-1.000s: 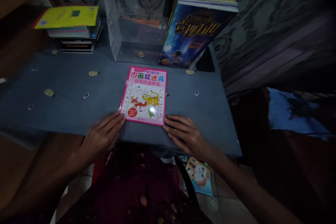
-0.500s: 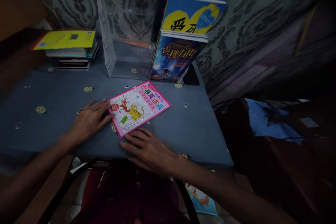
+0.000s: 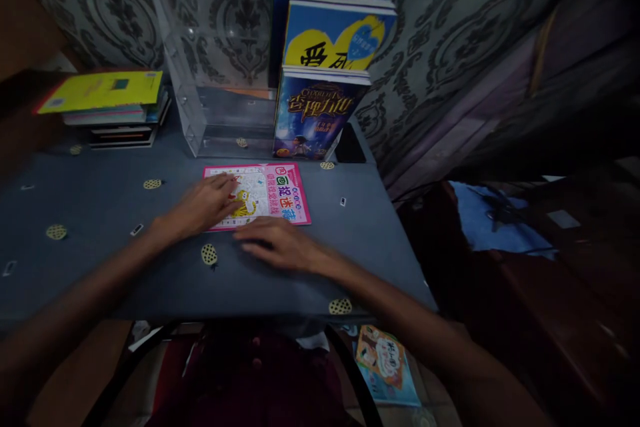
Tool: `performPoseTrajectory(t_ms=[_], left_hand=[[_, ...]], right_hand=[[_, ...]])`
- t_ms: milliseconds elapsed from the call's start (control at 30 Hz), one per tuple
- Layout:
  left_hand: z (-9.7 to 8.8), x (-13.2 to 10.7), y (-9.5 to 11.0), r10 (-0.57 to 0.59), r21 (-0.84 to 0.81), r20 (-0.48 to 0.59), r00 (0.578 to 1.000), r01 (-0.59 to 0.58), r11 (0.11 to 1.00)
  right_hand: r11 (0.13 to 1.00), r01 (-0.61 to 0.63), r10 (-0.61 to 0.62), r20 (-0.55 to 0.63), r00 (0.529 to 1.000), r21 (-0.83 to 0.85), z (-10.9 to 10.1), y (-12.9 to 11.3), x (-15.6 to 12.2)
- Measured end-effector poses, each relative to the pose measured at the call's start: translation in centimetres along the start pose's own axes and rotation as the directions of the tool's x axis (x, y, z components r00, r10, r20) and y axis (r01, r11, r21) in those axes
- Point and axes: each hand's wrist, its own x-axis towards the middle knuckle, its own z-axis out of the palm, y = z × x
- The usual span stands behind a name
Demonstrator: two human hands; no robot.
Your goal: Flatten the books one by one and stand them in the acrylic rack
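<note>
A thin pink picture book lies flat on the blue-grey table, turned sideways with its title toward the right. My left hand rests flat on the book's left part, fingers stretched out. My right hand lies flat on the table along the book's near edge, fingers extended toward the left and touching that edge. Neither hand holds anything.
A clear acrylic stand is at the back. Beside it, books stand upright in a tiered rack. A stack of books with a yellow cover sits at the far left. Another book lies on the floor below.
The book was turned from upright to sideways and slid farther from me. My left hand moved onto its cover; my right hand shifted left along its near edge.
</note>
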Motion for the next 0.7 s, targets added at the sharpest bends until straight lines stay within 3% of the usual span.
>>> performPoseTrajectory(t_ms=[67, 167, 300, 400, 500, 700], left_hand=[[0.5, 0.3, 2.0, 0.085, -0.001, -0.01, 0.996, -0.085, 0.996], [1.0, 1.2, 5.2, 0.171, 0.03, 0.018, 0.985, -0.172, 0.985], [1.1, 2.7, 8.1, 0.196, 0.106, 0.055, 0.979, -0.201, 0.974], [1.4, 3.4, 8.9, 0.231, 0.157, 0.035, 0.972, -0.234, 0.959], [2.2, 3.3, 8.8, 0.288, 0.195, -0.051, 0.956, -0.274, 0.942], [2.8, 3.2, 8.1, 0.341, 0.113, -0.2, 0.919, -0.324, 0.939]], right_hand=[[0.979, -0.165, 0.185, -0.187, 0.965, 0.117, -2.0, 1.5, -1.6], [0.917, -0.327, 0.386, -0.307, 0.87, 0.229, -4.4, 4.0, -3.6], [0.842, -0.302, 0.479, -0.359, 0.801, 0.448, -5.3, 6.2, -4.9], [0.789, -0.254, 0.502, -0.349, 0.791, 0.559, -5.1, 6.6, -5.2], [0.774, -0.25, 0.502, -0.323, 0.802, 0.582, -5.1, 6.4, -5.3], [0.768, -0.272, 0.504, -0.285, 0.815, 0.58, -5.4, 6.5, -5.5]])
